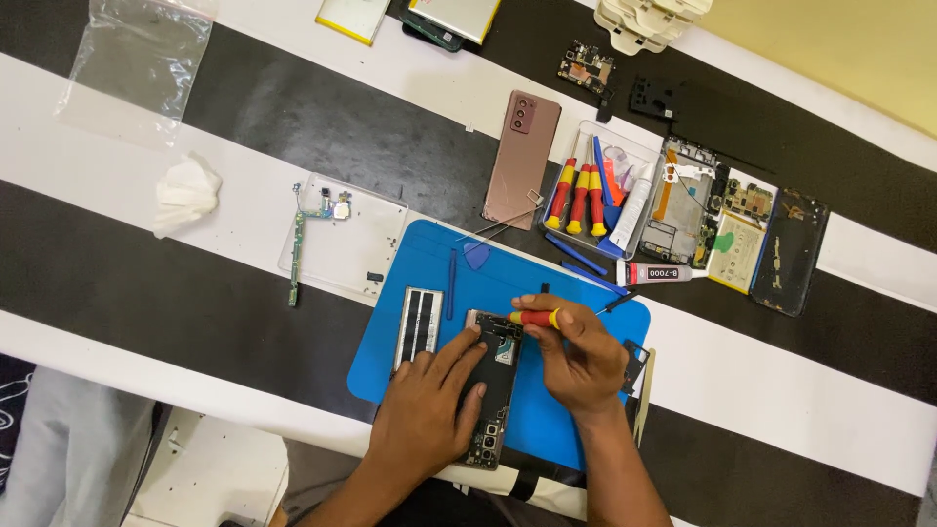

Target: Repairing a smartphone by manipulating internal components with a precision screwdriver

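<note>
Head view: opened phone (pixel 493 390) lies on blue mat (pixel 390 342), under left hand (pixel 425 410), fingers spread flat on it. Right hand (pixel 581 356) grips screwdriver (pixel 534 318), tip at phone's top end.

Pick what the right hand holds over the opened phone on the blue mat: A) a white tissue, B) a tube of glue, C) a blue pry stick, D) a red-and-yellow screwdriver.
D: the right hand pinches a red-and-yellow screwdriver whose tip points at the top of the opened phone.

Bright, even overhead light, soft shadows, sharp focus throughout, slight wide-angle stretch toward the edges.
</note>
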